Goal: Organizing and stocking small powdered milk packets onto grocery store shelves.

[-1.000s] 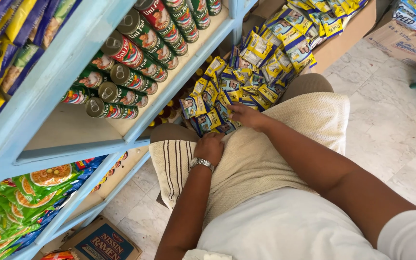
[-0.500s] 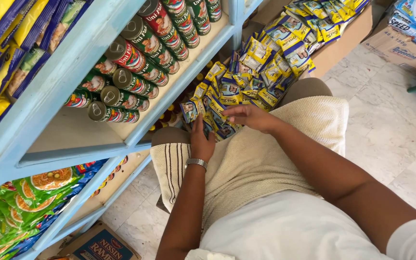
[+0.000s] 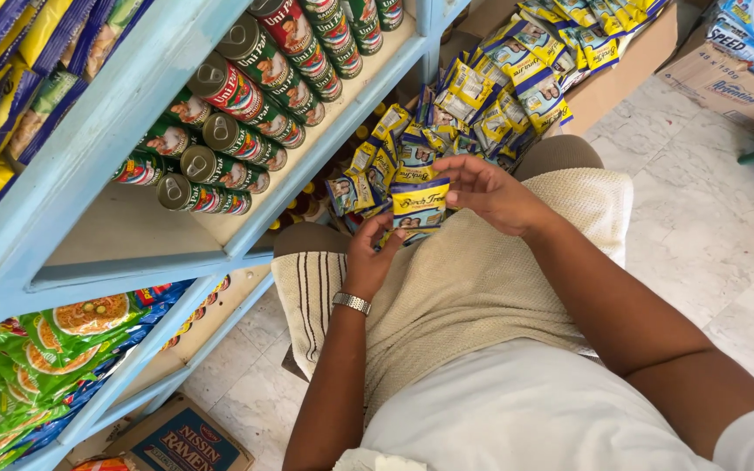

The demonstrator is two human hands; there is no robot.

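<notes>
A small yellow and blue sachet (image 3: 420,206) is held between both hands above my lap. My left hand (image 3: 372,258), with a metal watch on its wrist, grips the sachet's lower left edge. My right hand (image 3: 488,189) pinches its upper right edge. More sachets of the same kind (image 3: 473,96) hang in a long connected strip from my lap up to an open cardboard box (image 3: 621,71) behind. A beige cloth (image 3: 482,279) with dark stripes at one end covers my knees.
A light blue shelf (image 3: 124,113) at left carries rows of cans lying on their sides (image 3: 237,105), with yellow and blue packets above and green noodle packs (image 3: 37,366) below. Cardboard cartons (image 3: 743,61) stand at top right on the tiled floor (image 3: 726,218).
Both hands have lifted from the pile of sachets on my lap. One sachet is now raised and held flat between them, facing me.
</notes>
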